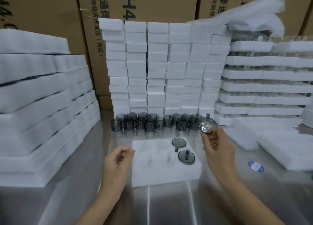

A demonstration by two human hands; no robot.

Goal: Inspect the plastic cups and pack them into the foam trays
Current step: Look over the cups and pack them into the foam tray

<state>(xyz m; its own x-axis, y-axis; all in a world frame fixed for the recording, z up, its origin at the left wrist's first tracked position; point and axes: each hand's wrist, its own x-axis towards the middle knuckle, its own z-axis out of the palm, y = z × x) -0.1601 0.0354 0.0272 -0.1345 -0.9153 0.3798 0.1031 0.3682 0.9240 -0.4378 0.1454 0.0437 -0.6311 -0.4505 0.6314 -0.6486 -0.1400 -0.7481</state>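
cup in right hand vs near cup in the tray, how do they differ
The held cup is pinched in the right hand, off the foam tray; the near cup sits sunk in a tray slot. The held cup shows bright glare; the near cup looks evenly grey. Both are smoky plastic.

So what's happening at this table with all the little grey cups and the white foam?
A person is filling a foam tray by hand. The right hand holds one smoky plastic cup tilted up, bottom toward the camera, apparently to look it over. The left hand is loosely curled by the tray's left edge and holds nothing. Two cups already sit in the tray's right-hand pockets; the other pockets are empty. More cups wait behind it, in front of stacked foam.
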